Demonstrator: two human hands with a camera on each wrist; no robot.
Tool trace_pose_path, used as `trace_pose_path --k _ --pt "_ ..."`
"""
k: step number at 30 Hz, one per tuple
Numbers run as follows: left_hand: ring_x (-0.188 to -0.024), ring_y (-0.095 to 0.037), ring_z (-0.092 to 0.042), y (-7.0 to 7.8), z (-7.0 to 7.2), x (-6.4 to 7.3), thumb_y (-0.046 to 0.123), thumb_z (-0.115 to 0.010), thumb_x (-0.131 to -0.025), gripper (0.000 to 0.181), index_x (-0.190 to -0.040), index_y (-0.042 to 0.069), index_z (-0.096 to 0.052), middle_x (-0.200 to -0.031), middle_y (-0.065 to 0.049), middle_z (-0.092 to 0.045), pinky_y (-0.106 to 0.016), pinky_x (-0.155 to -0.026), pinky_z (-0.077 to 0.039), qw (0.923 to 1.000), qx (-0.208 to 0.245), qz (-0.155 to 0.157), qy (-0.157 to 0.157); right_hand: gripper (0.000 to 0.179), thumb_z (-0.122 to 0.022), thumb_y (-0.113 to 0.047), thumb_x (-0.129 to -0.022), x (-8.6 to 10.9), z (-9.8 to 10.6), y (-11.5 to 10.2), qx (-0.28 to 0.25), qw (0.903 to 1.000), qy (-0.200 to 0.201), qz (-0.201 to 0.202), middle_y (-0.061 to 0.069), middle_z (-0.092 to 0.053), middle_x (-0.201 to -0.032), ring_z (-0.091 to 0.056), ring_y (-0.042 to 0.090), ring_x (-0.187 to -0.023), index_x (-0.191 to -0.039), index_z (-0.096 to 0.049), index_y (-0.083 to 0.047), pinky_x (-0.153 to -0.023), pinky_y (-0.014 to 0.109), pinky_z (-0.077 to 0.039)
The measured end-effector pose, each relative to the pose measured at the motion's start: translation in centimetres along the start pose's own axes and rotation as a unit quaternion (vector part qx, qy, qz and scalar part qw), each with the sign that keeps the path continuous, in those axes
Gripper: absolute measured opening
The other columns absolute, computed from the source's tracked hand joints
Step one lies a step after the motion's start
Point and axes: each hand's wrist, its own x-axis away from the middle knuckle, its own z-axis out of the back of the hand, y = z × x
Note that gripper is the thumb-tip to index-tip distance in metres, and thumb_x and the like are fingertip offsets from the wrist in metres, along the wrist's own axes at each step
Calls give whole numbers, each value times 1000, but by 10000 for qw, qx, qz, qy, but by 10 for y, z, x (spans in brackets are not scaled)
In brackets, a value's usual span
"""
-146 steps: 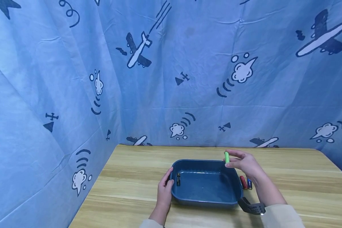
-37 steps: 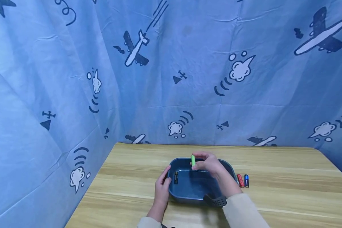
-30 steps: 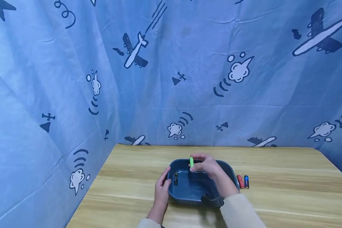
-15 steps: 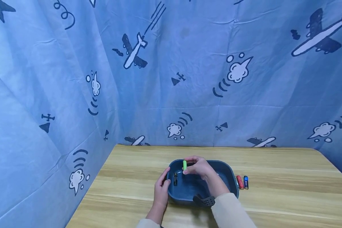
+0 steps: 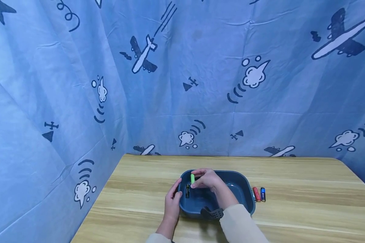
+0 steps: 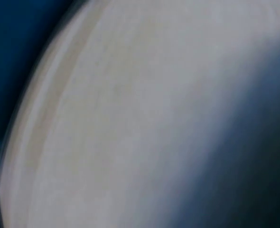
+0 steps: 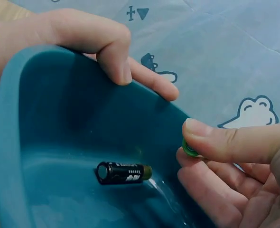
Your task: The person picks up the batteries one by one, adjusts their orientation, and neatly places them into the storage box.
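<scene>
A dark blue plastic basin [image 5: 238, 189] stands on the wooden table. My left hand [image 5: 171, 202] holds its left rim, thumb hooked over the edge and fingers along the outside. Over the left part of the basin, my right hand [image 5: 209, 179] pinches a green battery [image 5: 192, 179] between thumb and fingers. In the right wrist view the thumb covers most of it, leaving a green end [image 7: 190, 148] visible. Below, a black battery [image 7: 123, 173] with a gold-coloured end lies on the basin floor. The left wrist view is mostly blurred tabletop.
Right of the basin, a red battery [image 5: 257, 194] and a blue battery [image 5: 263, 194] lie side by side on the table [image 5: 307, 189]. A patterned blue curtain [image 5: 213, 111] hangs behind. A black strap [image 5: 211, 213] is at my right wrist.
My right hand has carried the green battery leftward from the basin's right end and lowered it near the black battery. My left hand keeps its hold on the rim.
</scene>
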Motion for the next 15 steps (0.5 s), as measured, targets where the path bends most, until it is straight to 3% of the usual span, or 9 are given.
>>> trace_pose_path --k 2,5,11,15 --pt "-130 -25 -38 -10 -1 -4 6 -45 -90 42 -130 14 -56 -137 -6 -48 -44 -106 -28 10000 20 -23 38 45 -75 8 -67 0 -1 -1 47 10000 0 -31 13 -64 -100 -64 21 -76 -110 -64 1 -72 36 -55" --pt "-129 -26 -38 -12 -1 -4 4 -45 -89 42 -129 13 -56 -136 -7 -49 -43 -106 -29 9999 6 -111 78 46 -77 7 -65 0 -3 -2 156 9998 54 -151 12 -64 -99 -63 20 -76 -109 -64 -1 -70 36 -56" --pt "-129 -25 -38 -11 -1 -3 3 -45 -90 42 -129 12 -56 -135 -6 -49 -41 -105 -31 9999 37 -84 44 46 -80 5 -63 0 -9 -2 601 9977 146 -279 10 -65 -95 -61 20 -71 -106 -67 -3 -62 33 -55" --pt "-130 -27 -38 -3 1 -1 3 -45 -91 41 -130 11 -55 -136 -7 -48 -42 -104 -31 10000 86 42 -21 43 -80 5 -62 -1 -13 -5 1203 9920 252 -297 10 -61 -91 -59 21 -69 -102 -68 -3 -63 33 -55"
